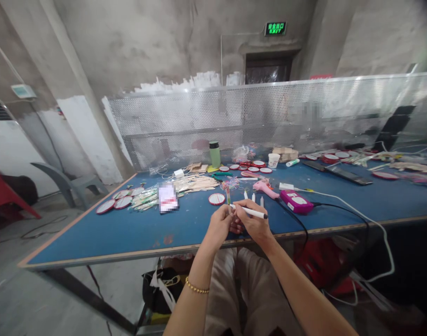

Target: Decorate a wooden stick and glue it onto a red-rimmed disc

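Note:
At the table's near edge, my left hand (pixel 219 225) is closed around a narrow flat stick (pixel 228 195) with coloured marks, which stands up out of the fingers. My right hand (pixel 254 225) grips a white marker pen (pixel 252 212) with a dark end, its tip against or very close to the stick. The two hands touch or nearly touch, and some fingers are hidden. Just beyond them lie a round white disc with a red rim (pixel 216 199), several white pens (pixel 254 198) and a pink handheld tool (pixel 266 189).
A purple box (pixel 296 201) with cables sits on the blue table (pixel 129 238), to the right. Leftward are pale wooden sticks (pixel 201 183), a blurred-out rectangle (pixel 168 198) and red-rimmed discs (pixel 123 201). A green bottle (pixel 214 155) and paper cup (pixel 273 160) stand before the perforated metal screen (pixel 185 112).

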A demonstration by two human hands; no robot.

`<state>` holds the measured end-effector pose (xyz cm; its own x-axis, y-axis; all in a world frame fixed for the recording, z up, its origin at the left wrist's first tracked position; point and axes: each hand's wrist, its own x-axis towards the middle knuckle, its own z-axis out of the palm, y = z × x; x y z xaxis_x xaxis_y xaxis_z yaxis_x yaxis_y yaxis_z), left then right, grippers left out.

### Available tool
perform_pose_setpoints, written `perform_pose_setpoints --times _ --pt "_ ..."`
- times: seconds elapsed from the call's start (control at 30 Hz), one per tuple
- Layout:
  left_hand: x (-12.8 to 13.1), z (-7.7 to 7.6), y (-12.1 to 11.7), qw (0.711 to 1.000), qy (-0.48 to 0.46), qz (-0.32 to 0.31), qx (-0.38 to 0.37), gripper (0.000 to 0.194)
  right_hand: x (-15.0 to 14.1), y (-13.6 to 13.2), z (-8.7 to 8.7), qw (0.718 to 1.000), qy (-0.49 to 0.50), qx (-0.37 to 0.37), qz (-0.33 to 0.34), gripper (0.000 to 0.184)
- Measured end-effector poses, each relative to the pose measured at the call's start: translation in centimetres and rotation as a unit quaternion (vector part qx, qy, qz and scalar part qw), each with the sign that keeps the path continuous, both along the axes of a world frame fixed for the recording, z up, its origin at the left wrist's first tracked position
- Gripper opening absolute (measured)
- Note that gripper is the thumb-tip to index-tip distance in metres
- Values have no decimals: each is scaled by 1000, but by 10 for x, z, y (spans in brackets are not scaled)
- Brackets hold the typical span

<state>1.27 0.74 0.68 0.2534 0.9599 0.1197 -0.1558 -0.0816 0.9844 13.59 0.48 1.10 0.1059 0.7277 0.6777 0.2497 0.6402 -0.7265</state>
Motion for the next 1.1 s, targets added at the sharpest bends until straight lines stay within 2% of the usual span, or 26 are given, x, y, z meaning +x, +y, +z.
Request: perform_pose_setpoints --times 0.33,0.8,1.1 --pt "0 0 0 1000 1 -4 3 19 -1 0 -1 1000 11 -17 14 21" --pt "-1 2 -1 1000 1 -11 -3 21 -1 1 -4 1000 19 13 -10 19" --pt "0 2 -3 1000 2 -3 2 23 -1 4 -8 1000 10 -4 8 19"
